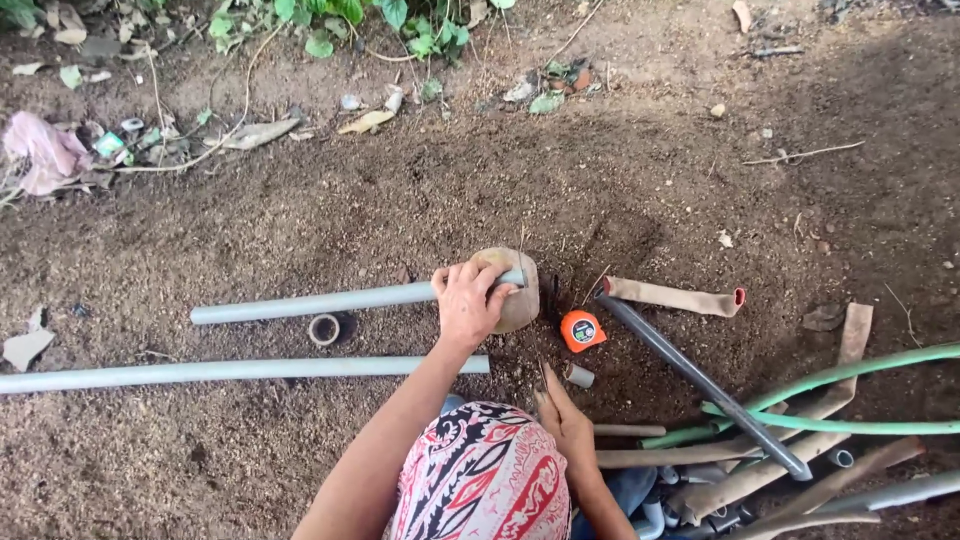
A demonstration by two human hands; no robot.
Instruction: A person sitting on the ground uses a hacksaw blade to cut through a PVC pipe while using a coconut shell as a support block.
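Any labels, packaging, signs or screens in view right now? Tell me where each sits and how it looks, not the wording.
Tape measure: on the soil right of the left hand, rounded orange case with a dark round label on its face.
Crumpled wrapper scrap: among the litter at the upper left, small, pale with green; too small to tell more.
No signs or screens in view.

2 long grey pipes: far one (330, 301), near one (240, 371). 1 dark grey pipe (700, 385), right. 1 orange tape measure (581, 330). 1 small pipe ring (324, 329), left-centre. 1 short grey coupling (579, 376). 1 round stump block (515, 290). 2 green hoses (850, 398), near right. 2 hands: left (468, 305), right (566, 422). Muddy pipe offcuts, near right: approx 6, pile overlaps, can't count exactly.
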